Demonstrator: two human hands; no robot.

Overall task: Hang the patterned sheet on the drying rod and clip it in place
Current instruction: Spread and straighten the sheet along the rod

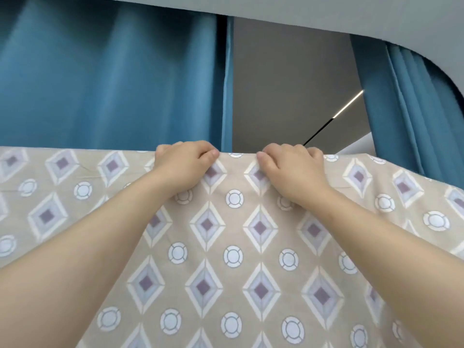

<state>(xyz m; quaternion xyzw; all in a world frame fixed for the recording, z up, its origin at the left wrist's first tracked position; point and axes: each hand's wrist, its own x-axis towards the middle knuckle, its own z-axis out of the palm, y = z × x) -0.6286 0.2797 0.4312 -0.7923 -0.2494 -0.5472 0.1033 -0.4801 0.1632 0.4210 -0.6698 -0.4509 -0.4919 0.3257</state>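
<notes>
The sheet (233,259), beige with purple-centred diamonds and pale rings, hangs spread across the whole lower view, its top edge folded over a line that runs level from the left border to the right. The rod itself is hidden under that fold. Both hands grip the top edge side by side, a short gap of cloth between them. The left hand (184,163) is curled over the fold, fingers gone behind it and thumb pressed on the front, so it is clamped on the sheet. The right hand (292,167) holds the same way just to its right, thumb on the front face. Both bare forearms reach up from the lower corners across the cloth. Above and behind the grip hang blue curtains (113,79), parted to show a grey wall (288,84), with a bright light strip (347,106) up to the right of the right hand
</notes>
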